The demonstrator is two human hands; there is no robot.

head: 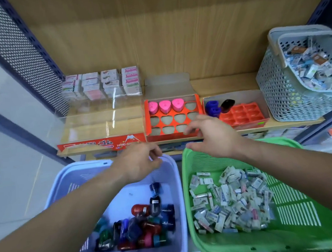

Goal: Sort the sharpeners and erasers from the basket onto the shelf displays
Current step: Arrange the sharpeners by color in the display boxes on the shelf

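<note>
Our right hand (210, 135), fingers loosely spread, hovers over the orange cardboard tray (168, 136). Our left hand (142, 160) curls its fingers, grip unclear, just short of the red label (100, 144) reading "ゴム".

Wood-grain back panel (169, 20) is backing the shelf (218, 83), w/ dark perforated metal side panels (15, 50) flanking it L & R. Pale floor tiles (2, 146) are catching soft light at left.

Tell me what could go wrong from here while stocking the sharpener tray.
1. The right hand hovers low over the orange tray; a careless sweep could knock over the pink sharpeners.
2. The lavender basket holds mixed sharpeners; some may not fit the tray's empty slots.
</note>
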